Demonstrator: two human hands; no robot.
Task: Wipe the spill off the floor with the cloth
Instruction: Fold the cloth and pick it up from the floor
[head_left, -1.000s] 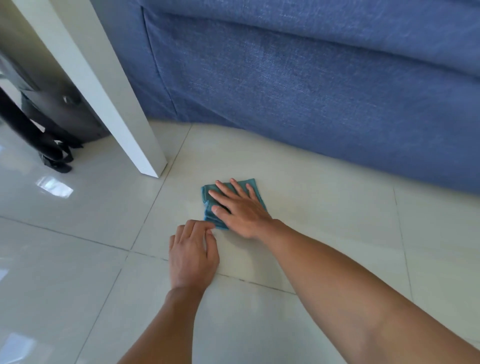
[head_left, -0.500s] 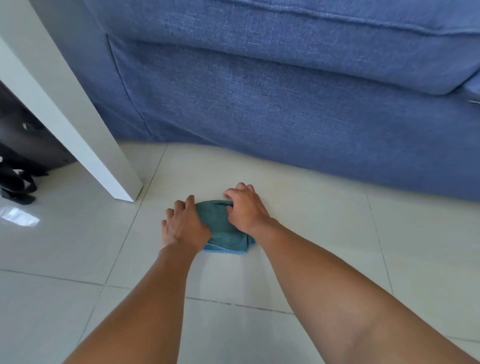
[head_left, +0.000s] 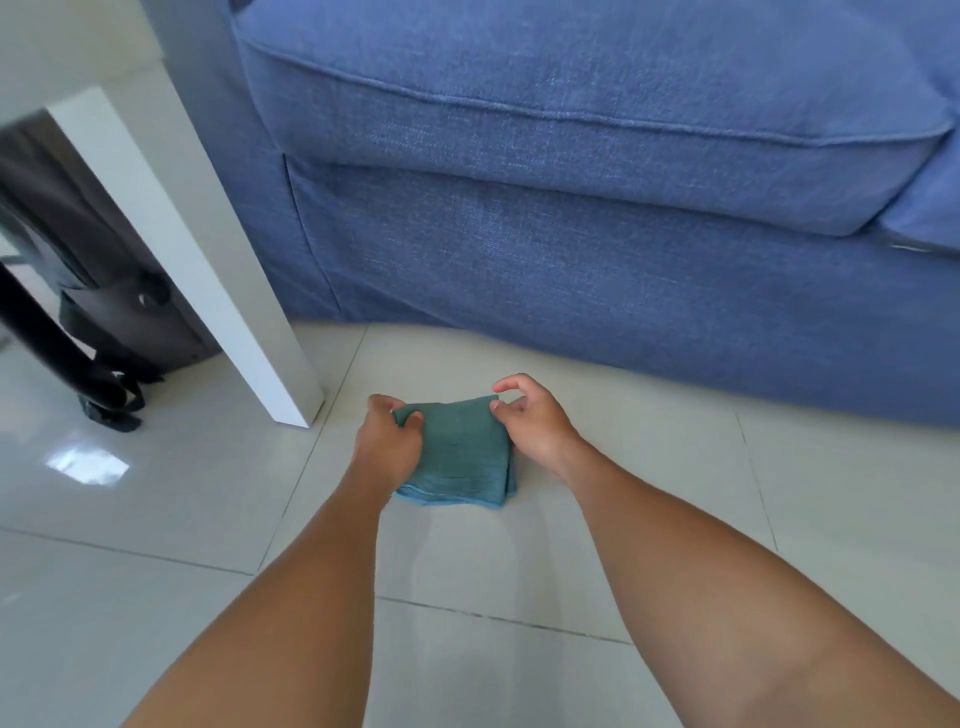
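A teal cloth (head_left: 460, 454), folded into a thick square, lies on the pale tiled floor (head_left: 519, 571) in front of the sofa. My left hand (head_left: 387, 441) grips its far left corner, thumb and fingers pinched on the fabric. My right hand (head_left: 535, 423) pinches the far right corner with thumb and curled fingers. The cloth's near edge rests on the tile. Faint streaks show on the floor just in front of the cloth; no clear puddle is visible.
A blue fabric sofa (head_left: 597, 249) fills the back and right. A white table leg (head_left: 208, 291) stands on the floor at left, close to the cloth. Behind it sits a dark bag with black straps (head_left: 104, 332).
Both hands have shifted from pressing on the cloth to pinching its two far corners. The cloth now lies as a neat folded square. The view has tilted up, showing more sofa.
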